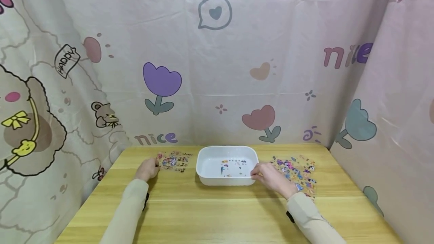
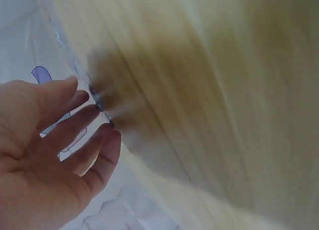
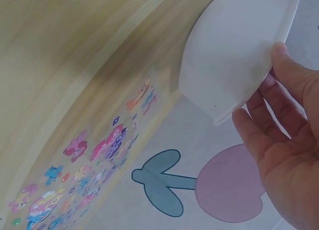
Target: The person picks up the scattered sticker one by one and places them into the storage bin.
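A white rectangular tub (image 1: 227, 181) stands at the middle of the far part of the table, with small colourful stickers (image 1: 234, 162) on its inside bottom. My right hand (image 1: 271, 177) grips the tub's rim at the front right corner; in the right wrist view the thumb and fingers are at the rim. My left hand (image 1: 147, 169) is at the left edge of a patch of small colourful stickers (image 1: 174, 161). In the left wrist view its fingers are loosely bent and parted from the thumb. Whether the fingertips touch the stickers is unclear.
Right of the tub lies a larger clear sheet of cartoon pony stickers (image 3: 79, 180), partly covered by my right forearm in the head view. The wooden table (image 1: 210, 217) ends against a printed curtain (image 1: 210, 67) at the back and sides.
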Demonstrator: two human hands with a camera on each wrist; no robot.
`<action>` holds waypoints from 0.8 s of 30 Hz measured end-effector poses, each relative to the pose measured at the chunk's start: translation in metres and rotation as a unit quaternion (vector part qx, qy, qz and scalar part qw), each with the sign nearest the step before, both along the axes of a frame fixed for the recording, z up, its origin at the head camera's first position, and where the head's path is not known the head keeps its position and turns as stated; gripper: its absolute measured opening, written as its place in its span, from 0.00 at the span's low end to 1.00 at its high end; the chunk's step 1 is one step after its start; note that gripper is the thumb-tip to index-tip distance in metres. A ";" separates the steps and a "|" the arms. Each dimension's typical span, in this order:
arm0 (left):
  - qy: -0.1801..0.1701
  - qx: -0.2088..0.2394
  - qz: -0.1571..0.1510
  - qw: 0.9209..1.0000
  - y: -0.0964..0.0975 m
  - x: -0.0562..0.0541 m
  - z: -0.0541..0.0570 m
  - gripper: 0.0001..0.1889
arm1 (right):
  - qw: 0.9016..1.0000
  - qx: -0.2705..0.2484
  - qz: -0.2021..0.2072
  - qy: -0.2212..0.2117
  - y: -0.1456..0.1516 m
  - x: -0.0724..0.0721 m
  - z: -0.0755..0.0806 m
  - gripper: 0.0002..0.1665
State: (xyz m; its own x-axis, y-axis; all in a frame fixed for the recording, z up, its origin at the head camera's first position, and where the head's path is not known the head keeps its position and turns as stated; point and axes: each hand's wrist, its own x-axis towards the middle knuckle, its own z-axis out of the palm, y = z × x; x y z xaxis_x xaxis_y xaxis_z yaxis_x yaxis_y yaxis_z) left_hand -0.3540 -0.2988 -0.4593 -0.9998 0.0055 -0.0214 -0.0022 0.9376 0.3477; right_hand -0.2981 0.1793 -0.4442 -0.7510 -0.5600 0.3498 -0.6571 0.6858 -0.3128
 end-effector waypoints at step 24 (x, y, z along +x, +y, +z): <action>-0.023 -0.059 -0.035 0.997 0.004 -0.021 -0.001 0.11 | 1.000 0.004 -0.004 -0.006 0.000 -0.002 -0.001 0.05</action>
State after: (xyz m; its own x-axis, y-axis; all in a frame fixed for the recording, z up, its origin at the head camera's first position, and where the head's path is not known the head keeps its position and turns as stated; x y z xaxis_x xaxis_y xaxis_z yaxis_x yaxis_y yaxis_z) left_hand -0.3749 -0.2946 -0.4604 -0.9950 0.0697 -0.0714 0.0510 0.9702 0.2369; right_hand -0.3000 0.1792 -0.4453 -0.7592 -0.5569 0.3369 -0.6483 0.6932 -0.3150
